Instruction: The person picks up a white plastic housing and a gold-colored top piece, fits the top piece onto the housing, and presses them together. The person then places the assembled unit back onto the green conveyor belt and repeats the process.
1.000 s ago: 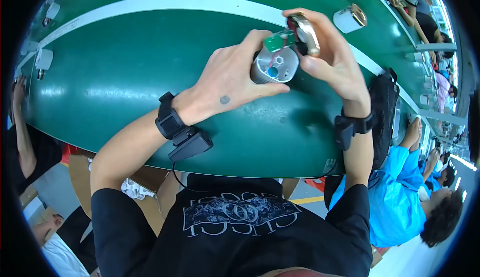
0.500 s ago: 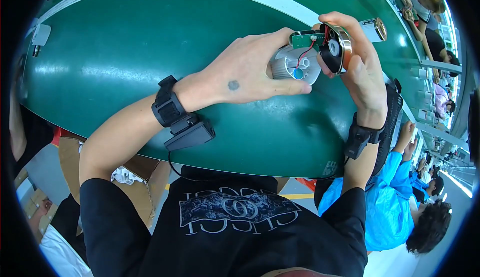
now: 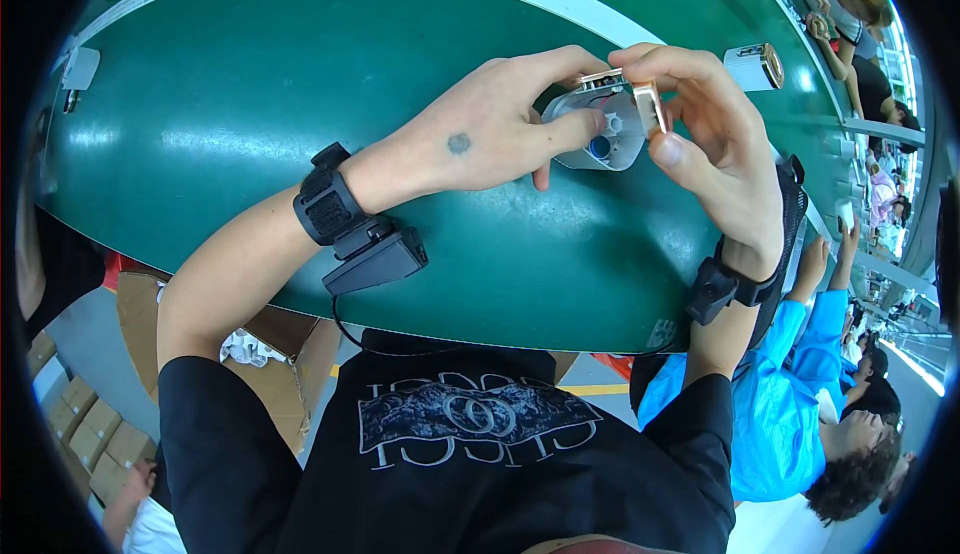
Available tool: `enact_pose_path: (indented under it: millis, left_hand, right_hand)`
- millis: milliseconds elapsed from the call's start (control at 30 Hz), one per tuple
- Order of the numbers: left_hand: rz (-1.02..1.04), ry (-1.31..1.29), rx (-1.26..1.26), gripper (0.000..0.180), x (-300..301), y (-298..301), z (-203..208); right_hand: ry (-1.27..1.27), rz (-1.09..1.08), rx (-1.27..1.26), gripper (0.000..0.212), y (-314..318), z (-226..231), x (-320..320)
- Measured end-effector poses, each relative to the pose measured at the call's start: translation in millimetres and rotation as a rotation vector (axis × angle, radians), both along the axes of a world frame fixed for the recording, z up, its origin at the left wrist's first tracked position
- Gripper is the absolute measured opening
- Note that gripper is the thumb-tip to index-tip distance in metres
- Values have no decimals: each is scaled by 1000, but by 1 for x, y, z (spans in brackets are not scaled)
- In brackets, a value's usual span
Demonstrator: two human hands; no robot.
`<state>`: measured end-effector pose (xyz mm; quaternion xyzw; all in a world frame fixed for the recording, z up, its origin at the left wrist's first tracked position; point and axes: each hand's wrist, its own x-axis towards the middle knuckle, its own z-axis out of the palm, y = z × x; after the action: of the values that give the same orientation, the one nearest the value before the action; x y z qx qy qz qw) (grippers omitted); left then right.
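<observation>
A white plastic housing (image 3: 625, 146) lies in the grip of my left hand (image 3: 500, 126), its open end turned right. Inside it a small blue round part (image 3: 599, 147) shows, and my left thumb reaches over the rim. At the upper edge of the housing sits a small circuit board (image 3: 602, 81) near my left fingertips. My right hand (image 3: 725, 124) pinches a gold-rimmed end cap (image 3: 650, 109) between fingers and thumb, edge-on beside the opening. Whether the cap touches the housing I cannot tell. Both hands are above the green table (image 3: 250, 104).
A white cylinder with a gold-rimmed end (image 3: 755, 67) lies on the table beyond my right hand. A small white object (image 3: 80, 69) is at the far left. An open cardboard box (image 3: 290, 379) stands below the near edge. A person in blue (image 3: 775, 434) sits at right.
The gold-rimmed cap has turned edge-on and moved slightly left, closer to the housing. The circuit board and red wires, plainly visible before, are now mostly hidden. My left thumb has moved up over the rim.
</observation>
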<state>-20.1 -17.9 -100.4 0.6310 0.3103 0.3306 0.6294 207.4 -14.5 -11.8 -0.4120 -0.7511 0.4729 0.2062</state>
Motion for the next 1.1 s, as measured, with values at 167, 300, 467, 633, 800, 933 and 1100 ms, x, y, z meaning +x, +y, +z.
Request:
enact_pose_path:
  millis: [167,300,467,633,800,933,1100]
  left_hand:
    - [-32,7,-19,45,-1,1,1]
    - [-43,34,-4,54,-1,-1,-1]
    - [7,113,226,67,2,-1,-10]
    - [15,143,206,74,2,0,-16]
    - [27,175,217,68,0,-1,-10]
    - [15,209,196,67,-1,-1,-5]
    - [-4,199,187,66,-2,-2,-12]
  right_hand:
    - [-48,-138,132,46,-12,4,-7]
    - [-195,-49,282,47,-10,6,0]
    - [-260,9,388,48,-6,10,5]
    - [-261,45,422,46,-4,3,5]
    - [-282,51,494,45,-12,3,-4]
    - [-314,53,533,45,-14,4,-9]
    - [-319,51,561,44,-16,-2,-13]
